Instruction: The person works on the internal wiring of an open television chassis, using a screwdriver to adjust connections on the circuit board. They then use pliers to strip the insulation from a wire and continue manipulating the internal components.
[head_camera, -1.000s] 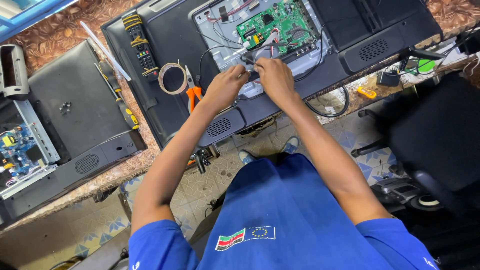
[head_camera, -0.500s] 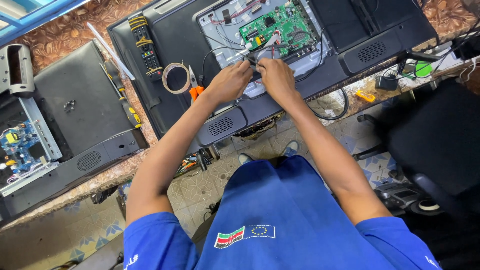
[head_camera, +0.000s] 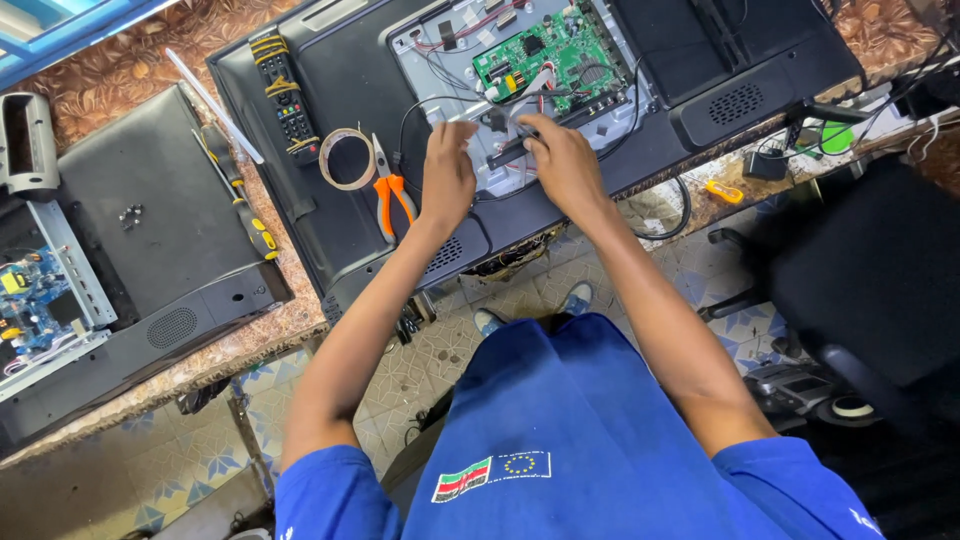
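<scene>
Below the green circuit board (head_camera: 552, 55), left hand (head_camera: 447, 180) and right hand (head_camera: 562, 165) seemingly pinch wires (head_camera: 505, 125).

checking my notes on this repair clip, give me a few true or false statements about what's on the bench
1. Both hands, left hand and right hand, are on the open television back. True.
2. The orange-handled pliers are in the left hand. False: they lie beside it.
3. The circuit board is green. True.
4. The tape roll sits on the floor. False: on the television back.
5. The remote control is white. False: black with yellow bands.
</scene>
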